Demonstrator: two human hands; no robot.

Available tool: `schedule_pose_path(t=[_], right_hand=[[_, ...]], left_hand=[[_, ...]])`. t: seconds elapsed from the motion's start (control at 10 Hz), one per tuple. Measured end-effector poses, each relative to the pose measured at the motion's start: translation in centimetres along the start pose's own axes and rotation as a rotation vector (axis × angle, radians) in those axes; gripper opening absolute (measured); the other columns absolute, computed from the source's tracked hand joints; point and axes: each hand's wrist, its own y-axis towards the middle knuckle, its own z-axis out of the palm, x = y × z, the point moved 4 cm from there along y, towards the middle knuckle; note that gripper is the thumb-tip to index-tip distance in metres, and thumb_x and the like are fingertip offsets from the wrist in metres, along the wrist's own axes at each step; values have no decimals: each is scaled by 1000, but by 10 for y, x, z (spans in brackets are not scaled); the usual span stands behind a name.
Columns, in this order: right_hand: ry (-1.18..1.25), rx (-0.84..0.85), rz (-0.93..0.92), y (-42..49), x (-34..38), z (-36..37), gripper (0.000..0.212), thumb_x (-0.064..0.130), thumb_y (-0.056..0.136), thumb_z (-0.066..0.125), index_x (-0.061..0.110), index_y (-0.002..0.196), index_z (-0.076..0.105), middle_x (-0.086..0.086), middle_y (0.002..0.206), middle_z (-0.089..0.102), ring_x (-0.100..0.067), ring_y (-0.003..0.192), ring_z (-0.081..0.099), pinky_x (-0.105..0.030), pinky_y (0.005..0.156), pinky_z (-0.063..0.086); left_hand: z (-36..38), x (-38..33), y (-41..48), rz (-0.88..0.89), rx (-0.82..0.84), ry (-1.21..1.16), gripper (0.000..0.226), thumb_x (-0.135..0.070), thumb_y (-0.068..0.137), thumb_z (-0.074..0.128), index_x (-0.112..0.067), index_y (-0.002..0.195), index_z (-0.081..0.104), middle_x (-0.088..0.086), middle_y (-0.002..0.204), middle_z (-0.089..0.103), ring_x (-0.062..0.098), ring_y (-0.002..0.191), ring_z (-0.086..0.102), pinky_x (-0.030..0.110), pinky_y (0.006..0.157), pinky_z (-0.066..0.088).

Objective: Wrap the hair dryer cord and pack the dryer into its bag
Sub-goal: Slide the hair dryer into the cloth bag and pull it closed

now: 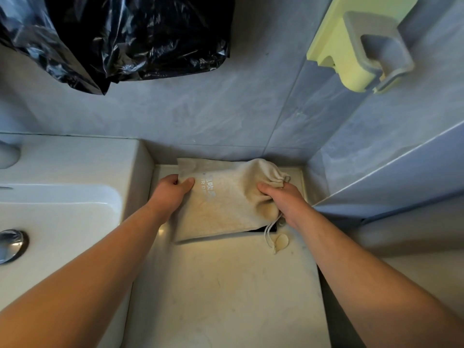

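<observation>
Mid-frame, the left hand (175, 188) pinched the bag (226, 199) corner while the right hand (281, 199) had fingers closed round the bunched neck. Cloth looked soft and floppy, probably weighted by the dryer, so that neck seemed the best grab.

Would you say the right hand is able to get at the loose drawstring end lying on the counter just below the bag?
Probably yes. The right hand sits just above the drawstring end with nothing between them, but its grip is closed on the bag mouth, so it would have to let go first.

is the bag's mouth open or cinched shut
Cinched shut: the right hand pinches the gathered neck of the drawstring bag, its cord hanging loose.
</observation>
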Motion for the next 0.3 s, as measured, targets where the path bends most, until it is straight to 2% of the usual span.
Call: schedule_pose_path(t=[0.1,0.2,0.3], right_hand=[[-76,-72,-67,-3,7,-2,36,42,69,81,25,97,65,5,92,69,-18,89,66,-32,82,53],[-137,-99,-125,-5,9,-2,39,40,72,79,23,104,64,5,96,67,-18,92,64,-28,77,49],[-239,-141,-148,-15,14,-3,55,41,74,75,18,120,56,0,112,65,-21,99,61,-29,79,46]], left_hand=[[-3,2,-3,19,-9,86,22,-31,91,67,-12,102,68,5,92,69,26,88,66,29,76,47],[-5,-1,-3,64,-49,230,46,-35,90,68,-4,122,57,13,113,65,31,101,63,31,80,45],[-13,-16,-14,106,-84,342,58,-38,91,66,-2,132,49,11,120,60,33,112,59,32,87,43]])
